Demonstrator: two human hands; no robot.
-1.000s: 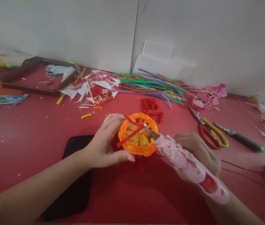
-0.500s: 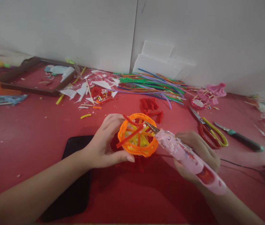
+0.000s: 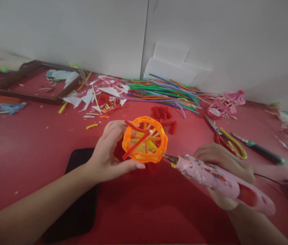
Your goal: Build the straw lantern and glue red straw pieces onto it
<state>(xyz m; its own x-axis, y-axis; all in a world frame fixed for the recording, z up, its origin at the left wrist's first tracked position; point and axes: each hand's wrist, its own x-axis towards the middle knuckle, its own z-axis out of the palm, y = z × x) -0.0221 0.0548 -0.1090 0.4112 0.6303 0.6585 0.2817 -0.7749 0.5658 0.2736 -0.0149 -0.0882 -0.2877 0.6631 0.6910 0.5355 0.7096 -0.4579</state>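
Observation:
My left hand (image 3: 110,153) grips a round wheel-like craft piece (image 3: 145,158) by its left side, thumb below and fingers behind. The piece has an orange pipe-cleaner rim with orange and yellow spokes. Two red pipe-cleaner strips (image 3: 136,145) lie over its face, meeting in a V near a white blob at the middle. My right hand (image 3: 225,166) is wrapped round a pink glue gun (image 3: 210,177) stained with residue. The metal tip of the gun is by the rim's lower right; whether it touches cannot be told.
A black phone (image 3: 69,204) lies under my left forearm. Cut red pieces (image 3: 161,112) are behind the wheel. Scissors (image 3: 226,136) and a knife (image 3: 261,149) lie right. Pipe cleaners (image 3: 164,90), scraps (image 3: 105,92), a brown frame (image 3: 29,97) and a pink model (image 3: 229,103) are at the back.
The glue gun's tip has moved from the middle of the wheel down and right to its lower right rim. The wheel has shifted slightly left and up in my left hand.

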